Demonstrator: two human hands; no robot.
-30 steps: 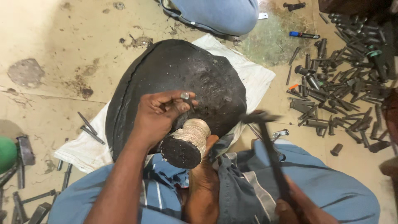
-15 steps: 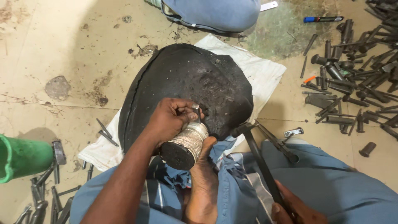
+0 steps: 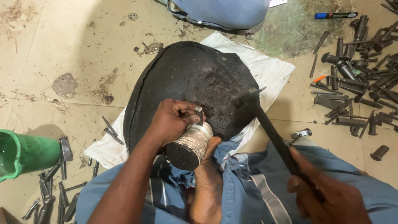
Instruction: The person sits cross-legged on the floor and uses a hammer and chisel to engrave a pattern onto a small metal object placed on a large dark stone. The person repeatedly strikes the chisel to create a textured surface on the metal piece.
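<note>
The left hand (image 3: 172, 122) is closed around a small metal punch (image 3: 199, 115), pinching it between thumb and fingers so that its tip stands on the patterned silver band (image 3: 194, 142) of a short round cylinder. That cylinder leans against the near edge of a big black domed block (image 3: 190, 79), its dark flat end facing the person, and a bare foot (image 3: 207, 182) presses up against it from below. The right hand (image 3: 327, 195) is clenched on the handle of a long dark hammer (image 3: 271, 132); the hammer's head hangs in the air above the right slope of the black block, well up and to the right of the punch, not touching it.

The black block sits on a white cloth (image 3: 271, 70) spread over the stained floor (image 3: 62, 41). The person's blue trousers (image 3: 257, 186) fill the lower edge of the view around the foot.

To the right, a wide heap of dark steel punches and chisels (image 3: 360, 83) lies scattered on the floor, with a blue marker pen (image 3: 333, 15) beyond it near the top. A small shiny metal piece (image 3: 301, 133) lies just beside the knee. To the left, a green plastic vessel (image 3: 25, 153) lies on its side, and more dark tools (image 3: 54, 182) are strewn next to it. At the top, another person's blue-clad knee (image 3: 219, 12) shows.
</note>
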